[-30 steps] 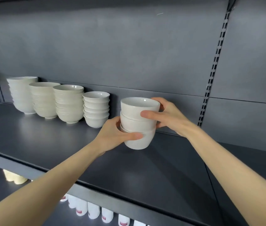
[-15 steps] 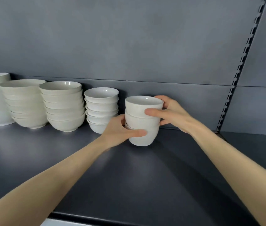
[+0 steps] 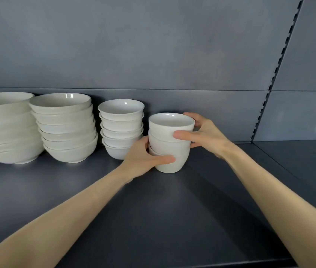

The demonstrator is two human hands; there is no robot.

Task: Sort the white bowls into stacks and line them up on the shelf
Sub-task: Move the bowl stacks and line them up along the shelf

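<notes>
Now, your left grip (image 3: 143, 157): wrapped round the lowest bowl of the three-bowl stack (image 3: 167, 147), thumb lying across its front.
Your right grip (image 3: 205, 135): clasping the top bowl of that stack, thumb on the near side, fingers curled round the far rim.
Hidden by your hands: your left fingers disappear behind the stack. Part of the lowest bowl's rim is covered too.
Hard to judge: the stack's foot meets the shelf (image 3: 153, 219), but you cannot tell whether its weight is fully down.
Stack's look: three small, deep, glossy white bowls, nested upright, the top one's inside bare.
Stack's place: towards the back of the dark grey shelf, just right of the five-bowl stack (image 3: 121, 124), which your left grip partly covers at its base.
Row further left: a stack of wider bowls (image 3: 64, 128), then a larger stack (image 3: 4, 132) cut off by the frame edge, so its count is unclear.
Behind: a grey back panel (image 3: 134, 45) with a slotted upright (image 3: 275, 74) on the right.
</notes>
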